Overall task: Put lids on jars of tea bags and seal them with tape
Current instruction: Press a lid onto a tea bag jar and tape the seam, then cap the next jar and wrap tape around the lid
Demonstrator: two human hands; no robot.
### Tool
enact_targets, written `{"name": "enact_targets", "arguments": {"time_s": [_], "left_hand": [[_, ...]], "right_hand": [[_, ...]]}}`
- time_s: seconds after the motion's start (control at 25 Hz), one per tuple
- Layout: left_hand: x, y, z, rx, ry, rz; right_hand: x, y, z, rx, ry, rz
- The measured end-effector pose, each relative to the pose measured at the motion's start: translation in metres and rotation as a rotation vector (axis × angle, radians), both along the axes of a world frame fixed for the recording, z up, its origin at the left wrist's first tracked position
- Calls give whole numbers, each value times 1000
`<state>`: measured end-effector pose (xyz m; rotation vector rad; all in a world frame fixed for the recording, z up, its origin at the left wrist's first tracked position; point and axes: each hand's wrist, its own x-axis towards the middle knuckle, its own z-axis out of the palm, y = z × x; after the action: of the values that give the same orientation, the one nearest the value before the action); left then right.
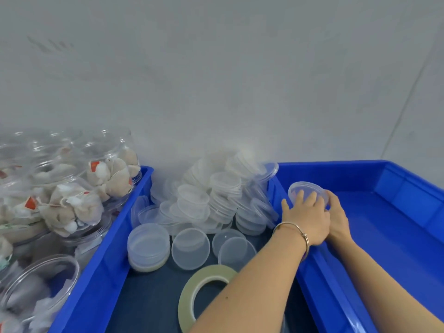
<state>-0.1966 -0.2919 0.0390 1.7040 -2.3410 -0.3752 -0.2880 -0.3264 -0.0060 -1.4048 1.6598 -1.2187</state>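
Observation:
A clear plastic jar (310,188) with a lid on it sits in the far left corner of the right blue bin (396,241). My left hand (304,216), with a bangle on its wrist, grips the jar from the near side, fingers curled over it. Around the jar's right side curls my right hand (337,216), partly under the left one. A roll of pale tape (192,294) lies flat on the dark table below my left forearm. Loose clear lids (216,198) are heaped between the two bins.
The left blue bin (113,241) holds several open clear jars of tea bags (72,203). A short stack of lids (148,246) and single lids (191,248) lie on the table near the tape. A grey wall stands close behind.

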Motion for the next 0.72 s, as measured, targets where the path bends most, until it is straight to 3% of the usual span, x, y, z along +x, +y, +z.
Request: {"name": "enact_targets", "arguments": {"time_s": [0.24,0.4,0.48,0.56,0.64,0.72], "left_hand": [[5,-5,-14,54,324,216],[25,12,-10,38,354,219],[45,28,-5,-38,378,217],[74,49,4,-146,493,225],[106,76,15,-321,629,245],[136,106,23,-521,715,323]], "right_hand": [[8,-26,5,24,-45,38],[26,-39,4,88,-68,-9],[33,-41,2,136,-48,78],[36,-39,9,78,25,-27],[45,-34,32,-101,32,-199],[69,-22,60,-304,-34,-185]]}}
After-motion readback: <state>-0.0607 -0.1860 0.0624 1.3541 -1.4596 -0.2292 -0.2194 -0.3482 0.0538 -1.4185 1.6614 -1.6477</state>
